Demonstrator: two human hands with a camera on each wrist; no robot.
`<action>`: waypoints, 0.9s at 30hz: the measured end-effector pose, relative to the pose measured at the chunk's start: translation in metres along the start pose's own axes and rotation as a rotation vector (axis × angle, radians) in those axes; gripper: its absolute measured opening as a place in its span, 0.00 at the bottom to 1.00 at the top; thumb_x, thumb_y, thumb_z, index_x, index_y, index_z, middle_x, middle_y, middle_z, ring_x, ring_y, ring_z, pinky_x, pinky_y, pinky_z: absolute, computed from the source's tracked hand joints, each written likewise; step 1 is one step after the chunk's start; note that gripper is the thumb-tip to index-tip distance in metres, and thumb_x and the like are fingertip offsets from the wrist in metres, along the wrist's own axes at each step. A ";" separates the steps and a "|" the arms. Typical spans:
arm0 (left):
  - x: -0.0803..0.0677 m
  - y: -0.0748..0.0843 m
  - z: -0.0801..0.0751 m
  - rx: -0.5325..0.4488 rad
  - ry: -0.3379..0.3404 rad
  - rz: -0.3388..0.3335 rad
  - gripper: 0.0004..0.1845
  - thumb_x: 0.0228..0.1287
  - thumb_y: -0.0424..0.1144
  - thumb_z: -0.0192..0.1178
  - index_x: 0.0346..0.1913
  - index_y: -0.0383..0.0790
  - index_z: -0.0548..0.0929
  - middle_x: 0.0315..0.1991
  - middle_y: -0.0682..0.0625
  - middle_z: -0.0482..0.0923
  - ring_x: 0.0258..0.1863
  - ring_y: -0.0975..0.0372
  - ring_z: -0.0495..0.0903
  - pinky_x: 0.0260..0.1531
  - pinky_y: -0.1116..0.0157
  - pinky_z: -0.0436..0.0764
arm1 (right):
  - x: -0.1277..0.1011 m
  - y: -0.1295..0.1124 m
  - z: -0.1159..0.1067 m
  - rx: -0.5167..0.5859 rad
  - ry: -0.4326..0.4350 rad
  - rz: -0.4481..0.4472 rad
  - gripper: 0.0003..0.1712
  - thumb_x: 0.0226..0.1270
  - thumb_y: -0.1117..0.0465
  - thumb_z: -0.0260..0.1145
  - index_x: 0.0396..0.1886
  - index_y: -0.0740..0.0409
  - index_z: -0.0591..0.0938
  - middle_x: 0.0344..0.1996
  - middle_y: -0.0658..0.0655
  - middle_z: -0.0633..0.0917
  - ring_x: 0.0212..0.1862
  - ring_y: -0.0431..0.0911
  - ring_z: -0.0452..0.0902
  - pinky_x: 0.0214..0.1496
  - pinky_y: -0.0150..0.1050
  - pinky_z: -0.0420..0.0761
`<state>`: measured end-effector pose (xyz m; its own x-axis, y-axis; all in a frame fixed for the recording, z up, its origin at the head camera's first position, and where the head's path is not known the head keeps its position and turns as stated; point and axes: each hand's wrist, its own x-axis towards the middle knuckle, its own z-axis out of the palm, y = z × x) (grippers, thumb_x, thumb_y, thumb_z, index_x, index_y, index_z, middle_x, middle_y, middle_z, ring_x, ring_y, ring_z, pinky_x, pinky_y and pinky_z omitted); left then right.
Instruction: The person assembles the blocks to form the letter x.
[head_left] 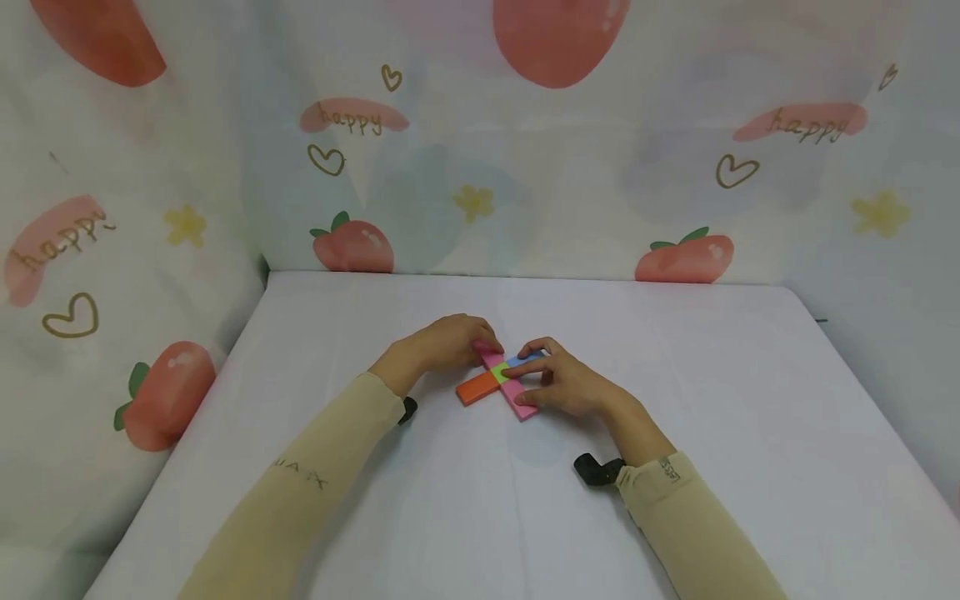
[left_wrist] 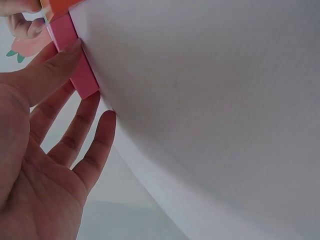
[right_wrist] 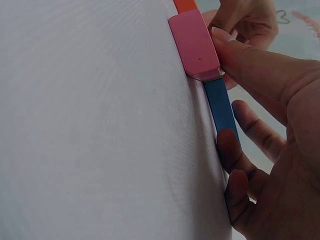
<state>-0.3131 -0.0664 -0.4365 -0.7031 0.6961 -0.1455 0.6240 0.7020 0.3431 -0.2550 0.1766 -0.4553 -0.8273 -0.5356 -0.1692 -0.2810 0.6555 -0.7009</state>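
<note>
Flat coloured blocks lie in a cross on the white table, with a small green block [head_left: 498, 372] in the middle. My left hand [head_left: 448, 342] pinches the far pink block [left_wrist: 84, 75] between thumb and fingers. Over the cross's right side, my right hand [head_left: 573, 383] rests its thumb on the near pink block [right_wrist: 195, 44]. Its index fingertip touches the green block, and its other fingers lie along the blue block [right_wrist: 220, 102], hiding part of it. An orange block [head_left: 477, 389] makes the left arm of the cross, touched by neither hand.
A white cloth covers the table [head_left: 675, 358]. Behind it and at the left hangs a curtain [head_left: 570, 192] printed with fruit, hearts and writing. Black wrist cameras [head_left: 597, 470] sit at both sleeve cuffs, close above the table.
</note>
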 end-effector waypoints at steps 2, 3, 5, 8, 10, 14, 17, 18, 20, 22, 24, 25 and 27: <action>0.002 0.000 0.000 0.006 0.004 0.012 0.17 0.65 0.40 0.62 0.56 0.58 0.83 0.56 0.57 0.78 0.59 0.61 0.74 0.64 0.59 0.69 | -0.001 0.001 0.000 0.004 0.010 -0.002 0.22 0.57 0.48 0.73 0.54 0.33 0.83 0.62 0.45 0.64 0.48 0.47 0.69 0.49 0.41 0.70; 0.002 0.000 0.000 0.005 0.006 0.016 0.17 0.65 0.39 0.62 0.55 0.58 0.83 0.56 0.57 0.78 0.59 0.61 0.74 0.64 0.59 0.69 | -0.001 0.001 -0.001 0.008 0.014 -0.006 0.22 0.57 0.48 0.73 0.53 0.33 0.83 0.62 0.45 0.64 0.48 0.48 0.69 0.49 0.41 0.70; 0.003 0.000 0.000 0.012 0.005 0.020 0.17 0.65 0.39 0.62 0.56 0.58 0.83 0.56 0.57 0.78 0.59 0.61 0.74 0.64 0.59 0.69 | -0.002 0.002 -0.001 0.017 0.015 -0.011 0.22 0.57 0.48 0.73 0.53 0.33 0.84 0.62 0.45 0.64 0.48 0.48 0.69 0.49 0.41 0.70; 0.003 -0.001 0.001 0.024 0.004 0.012 0.17 0.65 0.39 0.62 0.56 0.58 0.83 0.56 0.57 0.78 0.59 0.62 0.74 0.64 0.60 0.69 | -0.001 0.002 0.000 0.032 0.009 -0.025 0.22 0.57 0.49 0.73 0.54 0.35 0.84 0.62 0.47 0.64 0.49 0.48 0.68 0.50 0.41 0.69; 0.002 -0.001 0.001 0.027 0.003 0.003 0.18 0.65 0.39 0.62 0.56 0.58 0.83 0.56 0.58 0.78 0.59 0.62 0.74 0.64 0.59 0.70 | 0.000 0.003 0.000 0.041 0.003 -0.024 0.22 0.57 0.49 0.73 0.54 0.36 0.84 0.62 0.47 0.64 0.50 0.48 0.68 0.51 0.41 0.69; 0.001 -0.001 0.002 0.026 0.002 -0.014 0.18 0.64 0.38 0.62 0.55 0.59 0.83 0.56 0.58 0.78 0.59 0.61 0.74 0.64 0.58 0.70 | -0.001 0.002 0.001 0.046 -0.004 -0.028 0.22 0.58 0.50 0.73 0.54 0.36 0.84 0.61 0.46 0.64 0.51 0.48 0.67 0.52 0.42 0.69; -0.001 0.001 0.000 0.027 -0.004 -0.022 0.18 0.64 0.38 0.63 0.55 0.58 0.83 0.57 0.57 0.78 0.59 0.61 0.74 0.64 0.58 0.70 | -0.002 0.001 0.001 0.047 -0.010 -0.040 0.22 0.58 0.50 0.73 0.54 0.36 0.83 0.62 0.47 0.64 0.52 0.48 0.67 0.54 0.42 0.69; -0.001 0.002 0.000 0.031 -0.003 -0.025 0.18 0.64 0.39 0.63 0.55 0.58 0.83 0.56 0.57 0.78 0.59 0.61 0.74 0.64 0.58 0.70 | -0.002 0.000 0.001 0.045 -0.010 -0.043 0.22 0.58 0.50 0.72 0.54 0.36 0.83 0.62 0.47 0.64 0.52 0.48 0.68 0.54 0.43 0.70; -0.002 0.003 -0.001 0.027 0.001 -0.036 0.18 0.64 0.39 0.63 0.55 0.58 0.83 0.56 0.58 0.78 0.59 0.60 0.75 0.63 0.57 0.70 | -0.002 -0.001 0.001 0.041 -0.005 -0.052 0.22 0.58 0.50 0.72 0.54 0.36 0.84 0.62 0.48 0.64 0.51 0.48 0.68 0.54 0.43 0.70; -0.002 0.004 -0.002 0.032 0.008 -0.045 0.18 0.64 0.40 0.63 0.55 0.59 0.83 0.56 0.58 0.78 0.59 0.61 0.74 0.64 0.57 0.70 | -0.002 -0.001 0.000 0.035 0.000 -0.055 0.21 0.59 0.50 0.72 0.54 0.36 0.84 0.62 0.48 0.64 0.51 0.48 0.68 0.53 0.42 0.70; -0.002 0.006 -0.002 0.033 0.009 -0.049 0.18 0.64 0.40 0.63 0.56 0.59 0.83 0.56 0.58 0.78 0.60 0.60 0.74 0.64 0.56 0.70 | -0.002 0.000 0.000 0.025 0.002 -0.061 0.22 0.59 0.50 0.72 0.54 0.36 0.83 0.63 0.49 0.64 0.50 0.48 0.68 0.52 0.42 0.70; -0.002 0.006 -0.002 0.029 0.008 -0.049 0.18 0.64 0.39 0.63 0.56 0.59 0.83 0.57 0.58 0.77 0.60 0.60 0.74 0.64 0.56 0.70 | -0.003 0.000 0.000 0.022 0.003 -0.062 0.22 0.59 0.50 0.72 0.54 0.36 0.83 0.63 0.49 0.64 0.50 0.48 0.68 0.52 0.42 0.70; -0.002 0.007 -0.002 0.028 0.006 -0.049 0.19 0.64 0.39 0.63 0.56 0.60 0.83 0.58 0.58 0.77 0.61 0.59 0.74 0.64 0.55 0.70 | -0.003 0.000 -0.001 0.017 0.003 -0.068 0.22 0.59 0.51 0.72 0.55 0.37 0.83 0.63 0.50 0.64 0.50 0.49 0.68 0.51 0.41 0.70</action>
<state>-0.3081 -0.0629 -0.4319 -0.7349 0.6600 -0.1558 0.5983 0.7391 0.3094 -0.2524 0.1784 -0.4541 -0.8081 -0.5769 -0.1186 -0.3286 0.6087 -0.7221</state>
